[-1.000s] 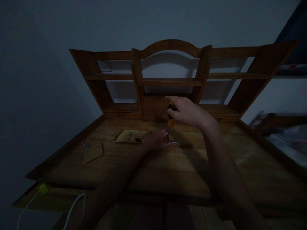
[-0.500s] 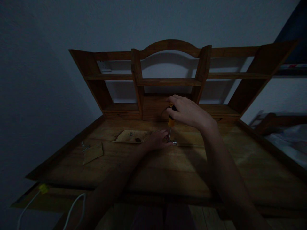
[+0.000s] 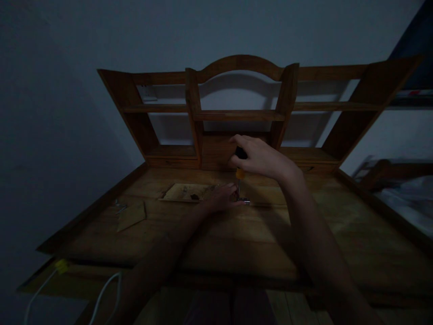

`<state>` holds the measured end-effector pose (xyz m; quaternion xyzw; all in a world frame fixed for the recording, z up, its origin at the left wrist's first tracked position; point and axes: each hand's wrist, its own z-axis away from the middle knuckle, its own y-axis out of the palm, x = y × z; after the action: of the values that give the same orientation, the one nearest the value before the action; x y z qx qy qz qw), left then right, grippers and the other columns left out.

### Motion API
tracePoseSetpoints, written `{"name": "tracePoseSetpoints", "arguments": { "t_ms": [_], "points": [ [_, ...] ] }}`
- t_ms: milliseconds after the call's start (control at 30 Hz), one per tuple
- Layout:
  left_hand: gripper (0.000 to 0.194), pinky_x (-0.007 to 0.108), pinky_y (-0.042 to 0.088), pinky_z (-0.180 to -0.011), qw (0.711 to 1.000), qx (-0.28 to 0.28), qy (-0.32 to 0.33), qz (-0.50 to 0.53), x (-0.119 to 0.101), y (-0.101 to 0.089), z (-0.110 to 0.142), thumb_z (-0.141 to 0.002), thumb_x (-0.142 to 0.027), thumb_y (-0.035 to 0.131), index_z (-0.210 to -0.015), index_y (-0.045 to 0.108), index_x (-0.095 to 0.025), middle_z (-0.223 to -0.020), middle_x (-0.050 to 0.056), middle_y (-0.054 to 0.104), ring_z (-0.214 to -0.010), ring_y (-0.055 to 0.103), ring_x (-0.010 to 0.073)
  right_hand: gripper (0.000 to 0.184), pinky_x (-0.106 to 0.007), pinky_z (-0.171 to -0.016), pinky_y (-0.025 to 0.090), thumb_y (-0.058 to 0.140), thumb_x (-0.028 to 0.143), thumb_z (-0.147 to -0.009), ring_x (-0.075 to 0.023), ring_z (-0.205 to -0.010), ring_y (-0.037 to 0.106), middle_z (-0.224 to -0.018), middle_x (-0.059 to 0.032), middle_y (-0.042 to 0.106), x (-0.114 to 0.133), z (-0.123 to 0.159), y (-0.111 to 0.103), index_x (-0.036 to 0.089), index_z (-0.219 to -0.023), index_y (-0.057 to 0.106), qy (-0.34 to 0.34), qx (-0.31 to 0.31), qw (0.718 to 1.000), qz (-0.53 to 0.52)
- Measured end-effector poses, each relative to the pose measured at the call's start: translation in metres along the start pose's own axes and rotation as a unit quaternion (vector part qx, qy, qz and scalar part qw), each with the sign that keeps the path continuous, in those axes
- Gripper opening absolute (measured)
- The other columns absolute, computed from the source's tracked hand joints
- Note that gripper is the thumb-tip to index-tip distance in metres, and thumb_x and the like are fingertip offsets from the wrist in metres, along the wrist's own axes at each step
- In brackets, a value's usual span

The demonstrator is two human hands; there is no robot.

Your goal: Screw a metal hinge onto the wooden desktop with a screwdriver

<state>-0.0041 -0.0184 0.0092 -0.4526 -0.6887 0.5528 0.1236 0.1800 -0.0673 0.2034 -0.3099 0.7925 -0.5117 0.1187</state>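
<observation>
My right hand (image 3: 259, 155) is closed around the handle of a screwdriver (image 3: 240, 173) with a yellow and black grip. The screwdriver stands upright, its shaft pointing down at a small shiny metal fitting (image 3: 244, 201), which looks like a hinge. My left hand (image 3: 223, 197) lies low beside the shaft, its thumb and fingers closed about the fitting and holding it against a wooden board (image 3: 176, 192). This long narrow board lies flat on the desk and has a dark hole left of my left hand. The tip of the screwdriver is too small and dark to make out.
The wooden desk (image 3: 216, 257) carries a shelf unit (image 3: 238, 116) along its back. A small square wooden piece (image 3: 131, 216) and some metal hardware (image 3: 119, 206) lie on the left. A white cable (image 3: 106, 289) and a yellow object (image 3: 61, 266) are near the front left corner.
My right hand has shifted slightly left and turned about the screwdriver handle, with its fingers changing position. The left hand, board and fitting stay in place.
</observation>
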Motion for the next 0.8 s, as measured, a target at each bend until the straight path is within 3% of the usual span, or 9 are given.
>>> {"name": "tracePoseSetpoints", "arguments": {
  "t_ms": [100, 233, 367, 567, 800],
  "points": [
    [0.044, 0.036, 0.055, -0.086, 1.0, 0.001, -0.002, -0.006, 0.0002, 0.0007, -0.0002, -0.095, -0.06, 0.078, -0.105, 0.064, -0.02, -0.11, 0.008, 0.07, -0.099, 0.071, 0.0253, 0.044, -0.041, -0.109, 0.049, 0.059, 0.025, -0.101, -0.0322, -0.129, 0.068, -0.141, -0.0159, 0.073, -0.0038, -0.0009, 0.0, 0.013, -0.143, 0.062, -0.001, -0.001, 1.0, -0.021],
    [0.042, 0.037, 0.056, -0.09, 1.0, 0.004, 0.007, -0.001, -0.0017, -0.0007, -0.0007, -0.096, -0.057, 0.078, -0.109, 0.064, -0.019, -0.113, 0.008, 0.07, -0.103, 0.071, 0.0256, 0.039, -0.038, -0.099, 0.052, 0.062, 0.04, -0.107, -0.031, -0.115, 0.074, -0.126, -0.0144, 0.078, -0.0065, -0.0005, 0.0008, 0.017, -0.138, 0.066, 0.017, -0.01, 1.0, -0.003],
    [0.04, 0.035, 0.055, -0.086, 1.0, 0.005, 0.003, -0.006, -0.0043, -0.0033, -0.0003, -0.096, -0.057, 0.077, -0.107, 0.064, -0.02, -0.111, 0.007, 0.069, -0.1, 0.071, 0.0246, 0.045, -0.042, -0.092, 0.054, 0.06, 0.053, -0.107, -0.0352, -0.105, 0.076, -0.114, -0.0166, 0.08, -0.0039, -0.0006, 0.0028, 0.016, -0.132, 0.068, 0.047, -0.029, 0.996, 0.067],
    [0.041, 0.034, 0.053, -0.082, 1.0, 0.003, 0.001, -0.022, -0.0012, -0.0008, 0.0001, -0.096, -0.058, 0.078, -0.101, 0.063, -0.02, -0.106, 0.006, 0.068, -0.096, 0.069, 0.0238, 0.046, -0.042, -0.105, 0.052, 0.06, 0.028, -0.101, -0.0338, -0.123, 0.072, -0.132, -0.0176, 0.077, -0.0034, -0.0014, 0.0, 0.012, -0.143, 0.066, 0.024, -0.018, 1.0, 0.007],
    [0.043, 0.035, 0.054, -0.082, 1.0, -0.013, 0.006, -0.008, 0.0038, 0.0048, -0.0007, -0.095, -0.062, 0.076, -0.1, 0.063, -0.02, -0.104, 0.006, 0.068, -0.093, 0.069, 0.023, 0.041, -0.043, -0.097, 0.054, 0.059, 0.046, -0.108, -0.0338, -0.11, 0.076, -0.118, -0.0164, 0.08, -0.0022, -0.001, 0.002, 0.016, -0.135, 0.069, 0.036, -0.023, 0.998, 0.046]
  ]
}}
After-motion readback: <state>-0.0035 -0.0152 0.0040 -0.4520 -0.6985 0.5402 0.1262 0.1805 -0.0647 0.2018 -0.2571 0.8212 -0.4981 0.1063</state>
